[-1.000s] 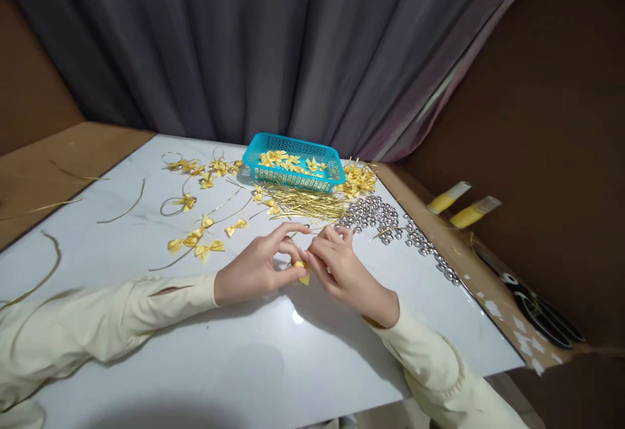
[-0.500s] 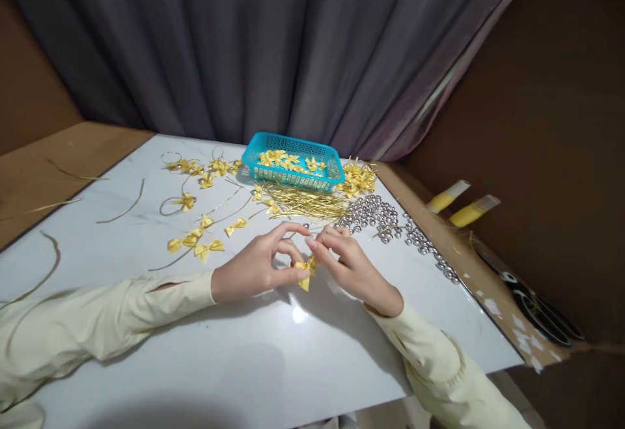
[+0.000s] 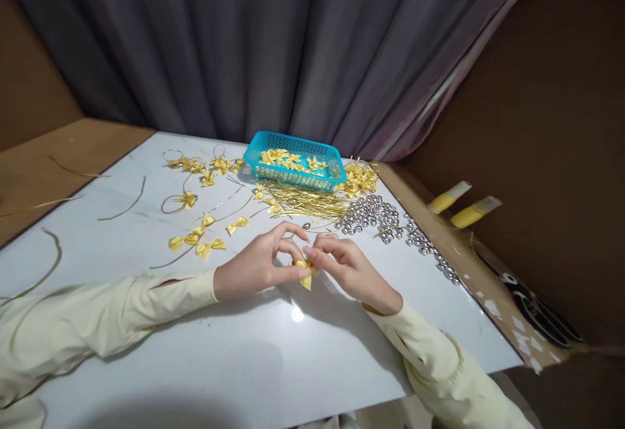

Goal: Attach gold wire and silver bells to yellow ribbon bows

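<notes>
A small yellow ribbon bow is pinched between the thumb and fingers of my left hand, just above the white tabletop. The left index finger arches over it, apart from the thumb. My right hand is closed at the bow's upper right side, thumb tip against the index finger. Whatever thin piece it pinches is hidden by the fingers. Beyond my hands lie a bundle of gold twist ties and a spread of silvery beads. Several loose yellow bows rest left of my left hand.
At the back stands a blue plastic basket with yellow bows in it, beside a heap of tied bows. Black-handled scissors and two yellow-filled tubes lie off the right edge. Loose gold strands are scattered at left.
My right thumb and fingertips have shifted slightly down and left against the bow. The left hand keeps its pinch on it, almost unmoved.
</notes>
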{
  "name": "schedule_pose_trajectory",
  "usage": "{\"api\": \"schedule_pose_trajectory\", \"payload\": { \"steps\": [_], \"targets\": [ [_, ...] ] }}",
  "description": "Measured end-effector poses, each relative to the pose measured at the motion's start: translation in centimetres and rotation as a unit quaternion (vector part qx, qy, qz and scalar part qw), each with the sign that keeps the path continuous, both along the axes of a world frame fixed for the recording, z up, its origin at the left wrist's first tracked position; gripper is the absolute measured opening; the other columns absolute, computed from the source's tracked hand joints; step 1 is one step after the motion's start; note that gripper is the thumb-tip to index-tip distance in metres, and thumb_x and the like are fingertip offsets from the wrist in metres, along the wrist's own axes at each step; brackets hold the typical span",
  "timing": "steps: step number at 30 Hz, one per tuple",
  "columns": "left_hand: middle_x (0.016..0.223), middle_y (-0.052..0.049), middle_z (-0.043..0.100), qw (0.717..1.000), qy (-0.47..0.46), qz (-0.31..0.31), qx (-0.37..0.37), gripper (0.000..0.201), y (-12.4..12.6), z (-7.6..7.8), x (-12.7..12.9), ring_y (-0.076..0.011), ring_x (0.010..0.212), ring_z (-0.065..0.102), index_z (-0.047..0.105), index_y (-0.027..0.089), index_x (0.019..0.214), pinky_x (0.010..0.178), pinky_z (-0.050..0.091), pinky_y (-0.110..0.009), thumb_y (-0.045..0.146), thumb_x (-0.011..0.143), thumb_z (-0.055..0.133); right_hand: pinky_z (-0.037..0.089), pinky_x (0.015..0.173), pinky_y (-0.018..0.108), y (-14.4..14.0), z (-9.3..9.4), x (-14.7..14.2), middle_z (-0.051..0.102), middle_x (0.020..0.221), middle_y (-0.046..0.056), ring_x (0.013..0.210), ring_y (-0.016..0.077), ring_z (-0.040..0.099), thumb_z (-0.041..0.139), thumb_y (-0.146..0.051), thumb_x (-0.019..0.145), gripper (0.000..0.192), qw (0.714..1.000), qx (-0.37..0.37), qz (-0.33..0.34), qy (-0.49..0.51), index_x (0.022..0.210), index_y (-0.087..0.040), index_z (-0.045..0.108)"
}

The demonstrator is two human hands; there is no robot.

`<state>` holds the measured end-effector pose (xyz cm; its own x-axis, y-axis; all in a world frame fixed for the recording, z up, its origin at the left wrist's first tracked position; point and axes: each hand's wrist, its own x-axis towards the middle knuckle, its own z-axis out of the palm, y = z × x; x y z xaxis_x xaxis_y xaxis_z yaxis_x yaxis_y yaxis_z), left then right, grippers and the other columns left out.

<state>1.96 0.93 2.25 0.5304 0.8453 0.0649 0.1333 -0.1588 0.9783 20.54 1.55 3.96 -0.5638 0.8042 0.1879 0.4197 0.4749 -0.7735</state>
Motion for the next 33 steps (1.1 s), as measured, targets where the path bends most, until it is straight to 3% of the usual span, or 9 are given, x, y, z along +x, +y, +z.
{"api": "schedule_pose_trajectory", "payload": {
  "steps": [4, 12, 22, 33],
  "targets": [
    [0.071, 0.003, 0.060, 0.999, -0.009, -0.004, -0.034, 0.037, 0.0, 0.1, 0.0, -0.0165, 0.075, 0.059, 0.042, 0.020, 0.104, 0.071, 0.046, -0.030, 0.027, 0.076, 0.065, 0.035, 0.066, 0.028, 0.0, 0.1, 0.2, 0.050, 0.059, -0.001, 0.062, 0.0121, 0.044, 0.043, -0.046, 0.091, 0.044, 0.999, 0.034, -0.030, 0.025, 0.058, -0.017, 0.049],
    [0.069, 0.004, 0.057, 0.999, -0.022, -0.009, -0.026, 0.037, -0.1, 0.2, 0.0, -0.0174, 0.079, 0.060, 0.042, 0.020, 0.104, 0.077, 0.045, -0.032, 0.025, 0.075, 0.065, 0.037, 0.059, 0.024, 0.3, 0.0, 0.2, 0.051, 0.058, -0.002, 0.058, 0.0098, 0.046, 0.048, -0.046, 0.089, 0.042, 0.998, -0.039, -0.010, 0.055, 0.059, -0.017, 0.050],
    [0.071, 0.004, 0.058, 0.999, -0.028, -0.005, -0.045, 0.038, -0.2, 0.4, -0.1, -0.0153, 0.073, 0.058, 0.041, 0.020, 0.104, 0.067, 0.045, -0.028, 0.026, 0.075, 0.065, 0.034, 0.058, 0.025, 0.2, 0.0, 0.4, 0.049, 0.058, -0.003, 0.058, 0.0101, 0.044, 0.051, -0.043, 0.087, 0.039, 0.993, -0.035, -0.070, 0.093, 0.058, -0.018, 0.050],
    [0.070, 0.005, 0.057, 0.997, -0.036, -0.020, -0.068, 0.035, -0.4, 0.3, 0.0, -0.0153, 0.073, 0.058, 0.040, 0.021, 0.100, 0.068, 0.045, -0.028, 0.023, 0.075, 0.065, 0.032, 0.057, 0.025, 0.6, 0.6, 1.0, 0.044, 0.058, -0.002, 0.057, 0.0106, 0.040, 0.053, -0.039, 0.087, 0.037, 0.980, -0.004, -0.151, 0.133, 0.058, -0.018, 0.048]
  ]
}}
